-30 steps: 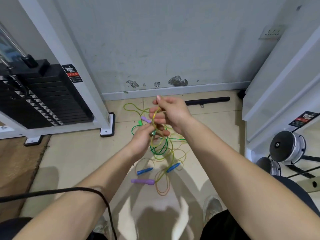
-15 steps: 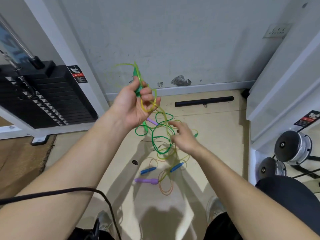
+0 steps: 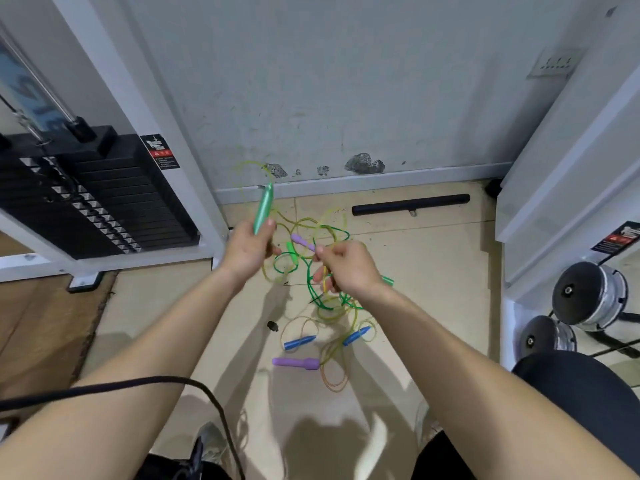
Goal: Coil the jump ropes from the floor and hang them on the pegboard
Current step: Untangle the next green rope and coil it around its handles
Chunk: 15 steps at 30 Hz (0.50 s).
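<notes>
My left hand point(image 3: 247, 249) grips a green jump-rope handle point(image 3: 263, 207) that points up toward the wall, with yellow-green cord looping from it. My right hand point(image 3: 346, 268) pinches the yellow-green cord point(image 3: 325, 285) just to the right. Below them a tangle of ropes lies on the tiled floor: a dark green rope point(image 3: 311, 289), two blue handles point(image 3: 299, 342) point(image 3: 356, 336), a purple handle point(image 3: 296, 363) with an orange cord point(image 3: 334, 379), and another purple handle point(image 3: 303, 242). No pegboard is in view.
A weight-stack machine point(image 3: 86, 199) with a white frame stands on the left. A black bar point(image 3: 410, 204) lies by the wall. A white frame and chrome dumbbells point(image 3: 588, 292) are on the right. A black cable point(image 3: 138, 386) crosses my left forearm.
My left hand has come down from its raised position with the green handle. My right hand has closed on the yellow-green cord and drawn nearer to the left hand.
</notes>
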{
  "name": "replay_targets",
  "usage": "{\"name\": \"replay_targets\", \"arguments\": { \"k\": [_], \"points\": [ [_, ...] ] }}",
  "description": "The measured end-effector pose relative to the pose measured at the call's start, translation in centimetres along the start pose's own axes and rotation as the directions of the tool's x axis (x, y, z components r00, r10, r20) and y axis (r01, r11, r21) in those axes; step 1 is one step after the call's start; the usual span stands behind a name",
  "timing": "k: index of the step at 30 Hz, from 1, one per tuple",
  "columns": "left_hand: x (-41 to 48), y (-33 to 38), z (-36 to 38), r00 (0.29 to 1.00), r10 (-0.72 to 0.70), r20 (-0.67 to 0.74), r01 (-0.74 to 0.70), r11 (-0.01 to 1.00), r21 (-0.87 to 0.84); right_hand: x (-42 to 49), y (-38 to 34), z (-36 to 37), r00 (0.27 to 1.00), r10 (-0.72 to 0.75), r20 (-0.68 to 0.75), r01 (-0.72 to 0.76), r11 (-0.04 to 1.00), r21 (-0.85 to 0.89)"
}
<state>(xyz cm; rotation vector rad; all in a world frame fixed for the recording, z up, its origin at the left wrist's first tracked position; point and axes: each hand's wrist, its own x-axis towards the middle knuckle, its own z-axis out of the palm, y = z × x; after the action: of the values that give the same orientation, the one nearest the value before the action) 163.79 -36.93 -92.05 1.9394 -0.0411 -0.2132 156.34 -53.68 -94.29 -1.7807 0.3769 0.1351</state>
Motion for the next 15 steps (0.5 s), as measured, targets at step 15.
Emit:
{"name": "replay_targets", "arguments": {
  "k": [15],
  "points": [
    [-4.2, 0.3, 7.3, 0.993, 0.116, -0.034, -0.121, 0.951, -0.283, 1.6, -9.8, -2.1, 0.998, 0.061, -0.034, -0.045, 0.932, 0.36]
  ]
}}
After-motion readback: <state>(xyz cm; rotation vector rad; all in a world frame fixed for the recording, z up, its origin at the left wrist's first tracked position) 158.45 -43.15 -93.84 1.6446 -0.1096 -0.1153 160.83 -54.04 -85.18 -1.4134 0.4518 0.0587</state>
